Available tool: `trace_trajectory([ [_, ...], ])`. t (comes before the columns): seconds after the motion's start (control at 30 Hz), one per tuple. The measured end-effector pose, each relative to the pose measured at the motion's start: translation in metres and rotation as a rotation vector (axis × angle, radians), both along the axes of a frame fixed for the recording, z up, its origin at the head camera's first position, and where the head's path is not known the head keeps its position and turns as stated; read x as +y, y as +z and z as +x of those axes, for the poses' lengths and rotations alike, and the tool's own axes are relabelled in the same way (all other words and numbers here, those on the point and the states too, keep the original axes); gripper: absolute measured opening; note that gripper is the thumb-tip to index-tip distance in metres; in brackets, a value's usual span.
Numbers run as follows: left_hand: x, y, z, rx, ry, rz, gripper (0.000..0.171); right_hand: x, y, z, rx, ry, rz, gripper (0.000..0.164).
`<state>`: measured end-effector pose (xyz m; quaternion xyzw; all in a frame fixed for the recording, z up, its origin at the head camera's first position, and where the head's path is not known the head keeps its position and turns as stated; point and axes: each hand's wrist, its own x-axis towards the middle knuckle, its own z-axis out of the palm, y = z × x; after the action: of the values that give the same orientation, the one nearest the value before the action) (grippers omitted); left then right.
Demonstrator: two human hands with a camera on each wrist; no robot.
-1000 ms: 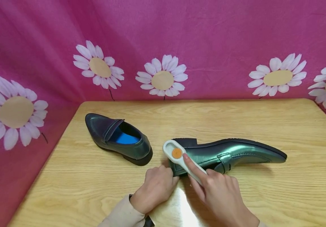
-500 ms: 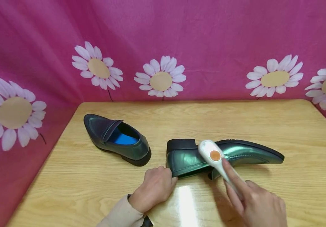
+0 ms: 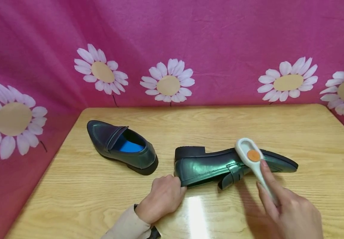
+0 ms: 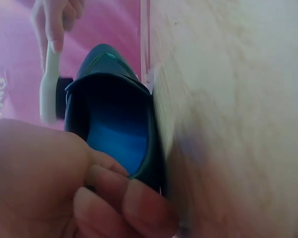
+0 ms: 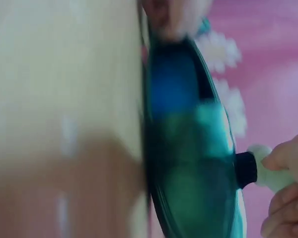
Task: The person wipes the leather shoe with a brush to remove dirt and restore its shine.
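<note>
A dark green loafer [image 3: 201,169] lies on its side, its black sole facing the back and its toe to the right. At its heel, my left hand [image 3: 165,197] pinches the collar; in the left wrist view the fingers [image 4: 107,193] curl over the rim beside the blue insole [image 4: 116,141]. My right hand [image 3: 291,207] grips the handle of a white shoe brush [image 3: 248,151] with an orange spot, index finger stretched along it. The brush's dark bristles [image 5: 246,170] meet the upper side of the loafer near the strap in the right wrist view.
A second matching loafer [image 3: 121,146] stands upright at the left, its toe pointing to the back left. Both rest on a wooden table [image 3: 85,199]. A pink curtain [image 3: 219,39] with white flowers hangs behind and along the left side.
My right hand has moved the brush rightward along the loafer, from the heel to past the strap. The left hand keeps its hold at the heel.
</note>
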<state>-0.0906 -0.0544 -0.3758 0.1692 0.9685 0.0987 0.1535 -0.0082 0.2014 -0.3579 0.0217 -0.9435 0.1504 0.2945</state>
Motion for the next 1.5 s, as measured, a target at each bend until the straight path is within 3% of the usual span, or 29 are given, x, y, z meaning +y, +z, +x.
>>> trace_trajectory([
  [0.13, -0.001, -0.001, 0.000, -0.037, 0.008, -0.010, 0.036, -0.032, -0.015, 0.001, 0.059, 0.160, 0.054, 0.051],
  [0.27, -0.001, -0.002, -0.001, -0.043, 0.010, -0.020, 0.036, -0.047, -0.021, 0.004, 0.035, 0.176, 0.070, 0.054],
  [0.37, -0.001, -0.001, -0.001, -0.036, -0.004, -0.011, 0.037, -0.036, -0.017, 0.003, 0.042, 0.120, 0.020, 0.050],
  [0.53, 0.000, 0.002, -0.001, -0.056, -0.026, 0.023, 0.038, -0.001, -0.006, 0.008, 0.010, -0.055, -0.054, 0.045],
  [0.67, -0.001, 0.003, -0.002, -0.045, -0.026, 0.022, 0.037, 0.026, 0.001, 0.012, -0.070, -0.226, -0.049, 0.049],
  [0.77, -0.001, 0.003, -0.001, -0.051, -0.026, 0.019, 0.037, 0.040, -0.001, 0.015, -0.082, -0.295, -0.049, 0.050],
  [0.83, -0.001, 0.003, -0.001, -0.060, -0.027, 0.019, 0.037, 0.046, -0.004, 0.015, -0.048, -0.293, -0.055, 0.050],
  [1.0, 0.000, 0.004, -0.003, -0.070, -0.025, 0.011, 0.037, 0.055, -0.013, 0.011, 0.128, -0.198, -0.058, 0.056],
  [1.2, 0.000, 0.004, -0.003, -0.076, -0.022, 0.005, 0.036, 0.060, -0.017, 0.010, 0.213, -0.186, -0.102, 0.055],
  [1.37, -0.001, 0.005, -0.003, -0.108, -0.023, 0.023, 0.037, 0.062, -0.018, 0.008, 0.236, -0.169, -0.115, 0.054],
  [1.5, -0.002, 0.007, -0.002, -0.146, -0.019, 0.056, 0.040, 0.061, -0.019, 0.009, 0.193, -0.226, -0.138, 0.049],
])
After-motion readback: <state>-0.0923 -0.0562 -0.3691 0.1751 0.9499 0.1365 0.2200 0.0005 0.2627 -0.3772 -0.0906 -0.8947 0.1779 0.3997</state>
